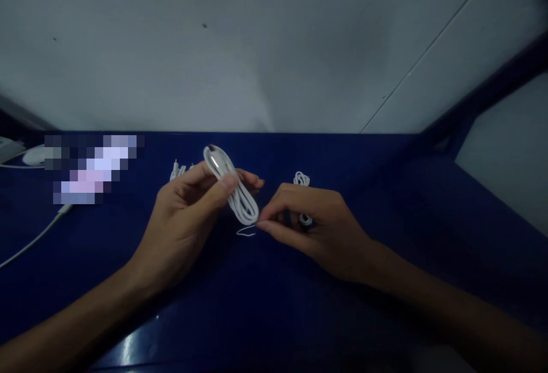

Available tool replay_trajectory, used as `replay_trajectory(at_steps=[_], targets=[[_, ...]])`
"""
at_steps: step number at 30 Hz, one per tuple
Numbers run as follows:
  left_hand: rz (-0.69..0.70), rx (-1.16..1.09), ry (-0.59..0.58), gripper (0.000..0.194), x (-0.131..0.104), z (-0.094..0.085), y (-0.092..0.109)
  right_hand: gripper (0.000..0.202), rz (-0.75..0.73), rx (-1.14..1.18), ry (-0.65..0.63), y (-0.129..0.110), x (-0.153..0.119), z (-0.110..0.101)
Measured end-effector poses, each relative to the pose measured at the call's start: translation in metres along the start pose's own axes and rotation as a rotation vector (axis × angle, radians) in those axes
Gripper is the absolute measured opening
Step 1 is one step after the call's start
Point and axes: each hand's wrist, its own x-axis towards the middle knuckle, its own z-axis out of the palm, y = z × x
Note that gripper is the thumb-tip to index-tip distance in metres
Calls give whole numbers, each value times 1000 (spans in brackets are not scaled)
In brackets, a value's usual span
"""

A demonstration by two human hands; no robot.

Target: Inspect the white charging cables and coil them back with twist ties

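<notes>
A coiled white cable [244, 205] is held tilted above the blue table, pinched between the thumb and fingers of my left hand [184, 213]. A shiny metal-looking part shows at the coil's upper end. Close to its lower end, my right hand [317, 224] pinches a thin white twist tie [246, 232], whose bent free end sticks out to the left of the fingertips. Another bundled white cable [302, 178] lies behind my right hand, which hides part of it. Beyond my left hand, white cable ends with a plug [175, 170] stick up, mostly covered by the hand.
A blurred-out bright device [96, 170] lies at the left, with a white cord [32, 242] running from it to the left edge. A white object [34, 156] sits beside it. The blue table [265, 316] ends at a pale wall [257, 48] behind.
</notes>
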Motion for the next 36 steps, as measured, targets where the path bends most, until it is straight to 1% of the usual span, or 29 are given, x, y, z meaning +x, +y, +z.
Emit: replay_trajectory(at_steps=[2,4,6,8,10,13,15,17,20,25,28,30,34,36], targets=[[28,-52,21,11,2,1,3,10,-1,15,-44,-1,0,-1],[29,-82,29,10,3,1,4,7,33,55,-58,-2,1,-1],[3,-112,27,8,4,0,2,5,119,122,-40,-3,1,-2],[-38,-124,5,7,3,-2,-2,8,211,202,-3,-3,2,-3],[-81,-59,-28,9,0,-3,-6,10,268,263,50,-2,3,-3],[-117,118,-37,20,-7,-4,-9,8,279,296,138,-1,6,-3],[-136,161,-9,29,-10,-3,-9,8,286,295,175,0,8,-3],[-158,170,19,32,-12,-3,-8,7,296,299,181,-1,9,-3],[-157,238,44,30,-12,-2,-6,6,303,307,164,-1,8,-4],[-141,251,40,31,-11,-1,-6,9,310,310,152,-2,7,-4],[-137,268,34,33,-11,-1,-6,7,297,289,140,-2,6,-3],[-141,295,39,35,-10,0,-7,5,257,228,138,-1,5,-2],[-140,336,43,38,-10,0,-7,6,85,17,160,2,3,-1],[-131,342,45,39,-10,1,-7,8,27,-40,164,3,2,0]])
